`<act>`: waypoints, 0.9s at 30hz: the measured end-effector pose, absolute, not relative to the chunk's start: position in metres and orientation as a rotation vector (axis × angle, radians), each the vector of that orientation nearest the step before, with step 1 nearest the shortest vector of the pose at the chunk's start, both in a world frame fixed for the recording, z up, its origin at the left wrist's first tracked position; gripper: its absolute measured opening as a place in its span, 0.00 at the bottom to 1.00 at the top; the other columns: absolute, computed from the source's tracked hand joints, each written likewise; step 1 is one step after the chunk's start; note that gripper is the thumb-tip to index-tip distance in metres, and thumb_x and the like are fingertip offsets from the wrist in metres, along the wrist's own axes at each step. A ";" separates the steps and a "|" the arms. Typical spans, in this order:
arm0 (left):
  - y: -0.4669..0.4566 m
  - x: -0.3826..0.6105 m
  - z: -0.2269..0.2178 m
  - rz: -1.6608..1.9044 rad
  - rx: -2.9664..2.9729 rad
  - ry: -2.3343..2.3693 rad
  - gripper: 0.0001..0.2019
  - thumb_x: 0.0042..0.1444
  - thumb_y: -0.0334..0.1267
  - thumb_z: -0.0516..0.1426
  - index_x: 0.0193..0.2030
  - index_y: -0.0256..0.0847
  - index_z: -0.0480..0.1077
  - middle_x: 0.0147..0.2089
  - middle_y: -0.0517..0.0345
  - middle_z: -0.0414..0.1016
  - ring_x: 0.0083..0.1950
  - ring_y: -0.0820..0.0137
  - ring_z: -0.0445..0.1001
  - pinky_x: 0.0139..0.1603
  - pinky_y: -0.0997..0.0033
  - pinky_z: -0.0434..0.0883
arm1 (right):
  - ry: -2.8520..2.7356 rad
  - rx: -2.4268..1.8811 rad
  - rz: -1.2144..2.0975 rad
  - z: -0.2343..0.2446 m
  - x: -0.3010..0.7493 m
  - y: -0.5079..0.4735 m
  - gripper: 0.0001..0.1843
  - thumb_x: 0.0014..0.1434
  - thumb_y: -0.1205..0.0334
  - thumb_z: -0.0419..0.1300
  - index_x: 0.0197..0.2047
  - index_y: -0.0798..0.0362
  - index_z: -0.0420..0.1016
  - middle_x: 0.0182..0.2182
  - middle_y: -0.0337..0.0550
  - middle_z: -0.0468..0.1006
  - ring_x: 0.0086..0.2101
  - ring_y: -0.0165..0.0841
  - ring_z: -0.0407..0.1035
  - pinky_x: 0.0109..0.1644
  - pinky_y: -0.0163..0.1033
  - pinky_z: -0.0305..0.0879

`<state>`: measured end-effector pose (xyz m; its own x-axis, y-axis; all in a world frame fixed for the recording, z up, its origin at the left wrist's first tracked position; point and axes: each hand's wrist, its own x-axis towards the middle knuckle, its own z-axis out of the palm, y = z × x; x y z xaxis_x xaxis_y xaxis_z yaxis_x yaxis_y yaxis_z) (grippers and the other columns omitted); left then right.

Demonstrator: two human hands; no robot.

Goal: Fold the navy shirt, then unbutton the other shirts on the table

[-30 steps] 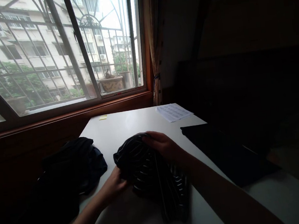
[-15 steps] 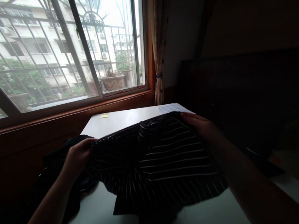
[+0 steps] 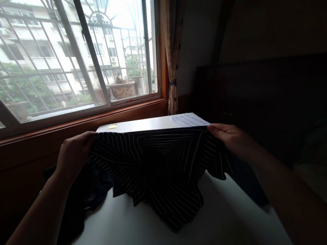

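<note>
A black garment with thin white stripes (image 3: pixel 169 169), likely a shirt, is stretched between my two hands above the white table (image 3: pixel 117 238). My left hand (image 3: pixel 76 150) pinches its upper left corner. At the upper right corner my right hand (image 3: pixel 226 133) grips the cloth between thumb and fingers. The top edge is pulled nearly straight, while the lower part hangs in folds and comes to a point near the tabletop. Its exact kind cannot be made out from the folds.
Dark clothing (image 3: pixel 97 189) lies in a heap at the table's left side. A yellow sticky note (image 3: pixel 112 126) and a sheet with writing (image 3: pixel 188 119) are at the far edge. Beyond stand a barred window (image 3: pixel 120 56) and a tied curtain (image 3: pixel 172 86).
My hands have moved farther apart, the left one rising. The striped garment's top edge has gone from slanted and bunched to taut, and its lower part hangs differently.
</note>
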<state>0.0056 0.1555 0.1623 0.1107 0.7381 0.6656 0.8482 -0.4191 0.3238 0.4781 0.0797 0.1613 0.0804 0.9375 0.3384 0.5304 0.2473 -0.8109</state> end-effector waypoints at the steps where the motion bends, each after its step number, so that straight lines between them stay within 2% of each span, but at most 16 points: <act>1: 0.156 0.007 0.166 -1.212 -2.237 -1.604 0.15 0.66 0.46 0.55 0.48 0.40 0.79 0.42 0.60 0.83 0.43 0.68 0.78 0.46 0.75 0.68 | -1.590 -1.435 0.492 0.164 0.480 0.078 0.25 0.62 0.36 0.57 0.36 0.51 0.78 0.29 0.41 0.77 0.31 0.37 0.70 0.33 0.37 0.64; 6: 0.155 0.015 0.183 -1.242 -2.110 -1.565 0.15 0.67 0.45 0.55 0.47 0.38 0.79 0.42 0.61 0.82 0.42 0.70 0.77 0.48 0.74 0.67 | -1.544 -1.493 0.349 0.178 0.481 0.063 0.24 0.63 0.37 0.56 0.32 0.50 0.74 0.29 0.37 0.74 0.29 0.32 0.66 0.32 0.36 0.60; 9: 0.155 0.019 0.192 -1.273 -2.014 -1.567 0.17 0.68 0.48 0.55 0.48 0.39 0.79 0.41 0.61 0.81 0.42 0.70 0.77 0.44 0.75 0.66 | -1.505 -1.440 0.460 0.188 0.485 0.051 0.23 0.61 0.38 0.59 0.31 0.51 0.74 0.28 0.38 0.73 0.29 0.32 0.66 0.31 0.36 0.60; 14: 0.159 0.020 0.204 -1.273 -1.955 -1.567 0.20 0.68 0.51 0.53 0.48 0.38 0.79 0.39 0.60 0.81 0.42 0.71 0.77 0.42 0.76 0.64 | -1.356 -1.385 0.764 0.202 0.502 0.039 0.18 0.55 0.42 0.67 0.33 0.49 0.79 0.29 0.45 0.78 0.29 0.37 0.72 0.32 0.40 0.66; 19: 0.177 0.020 0.203 -1.275 -2.051 -1.582 0.20 0.69 0.49 0.52 0.46 0.33 0.78 0.36 0.60 0.80 0.38 0.73 0.76 0.41 0.76 0.65 | -1.203 -1.356 0.779 0.202 0.517 0.054 0.17 0.54 0.47 0.69 0.40 0.51 0.81 0.32 0.49 0.81 0.31 0.40 0.75 0.36 0.45 0.69; 23: 0.183 0.040 0.176 -1.270 -2.134 -1.477 0.15 0.68 0.45 0.54 0.42 0.36 0.77 0.35 0.57 0.80 0.36 0.71 0.75 0.40 0.73 0.66 | -1.321 -1.456 0.569 0.188 0.531 0.087 0.18 0.61 0.48 0.62 0.44 0.54 0.80 0.35 0.50 0.82 0.35 0.39 0.75 0.40 0.43 0.66; 27: 0.151 0.083 0.130 -1.259 -2.486 -1.152 0.12 0.68 0.40 0.52 0.39 0.39 0.75 0.36 0.55 0.76 0.34 0.71 0.72 0.39 0.72 0.68 | -1.516 -1.822 0.065 0.161 0.555 0.121 0.17 0.67 0.52 0.55 0.44 0.54 0.81 0.39 0.52 0.83 0.40 0.40 0.74 0.44 0.42 0.63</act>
